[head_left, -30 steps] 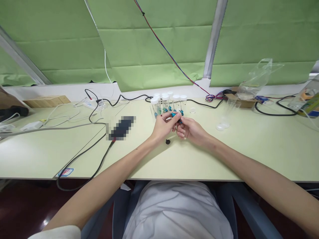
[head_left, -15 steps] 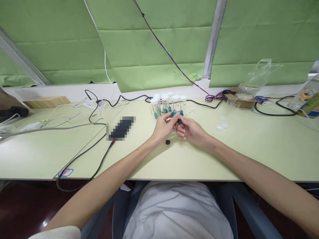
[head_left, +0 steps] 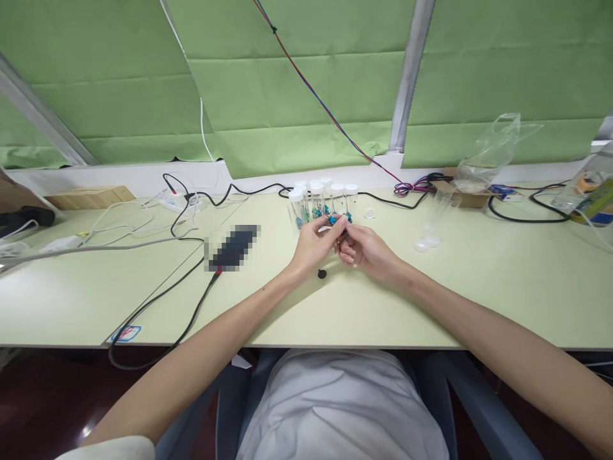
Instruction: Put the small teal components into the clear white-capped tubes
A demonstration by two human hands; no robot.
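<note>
My left hand (head_left: 313, 246) and my right hand (head_left: 361, 246) meet over the middle of the table, fingertips pinched together. Between them is something small and dark, mostly covered by the fingers, so its kind does not show. Just behind the hands stand several clear vials (head_left: 316, 199) with white caps and small blue and green pieces inside. Some blue pieces (head_left: 332, 220) show right by my left fingertips; whether they are held or in a vial behind, I cannot tell. A small black round piece (head_left: 322, 274) lies on the table below my hands.
A white round cap (head_left: 369, 213) lies right of the vials. Clear tubes (head_left: 437, 211) stand farther right, near an open box (head_left: 472, 199) with a plastic bag. At left are a blurred-out dark device (head_left: 234, 247) with a black cable, white cables and a power strip (head_left: 179, 200).
Both hands stay in nearly the same place, pinched together, with only slight finger movement. Blue showing between the fingers is now more covered. The table items have not moved.
</note>
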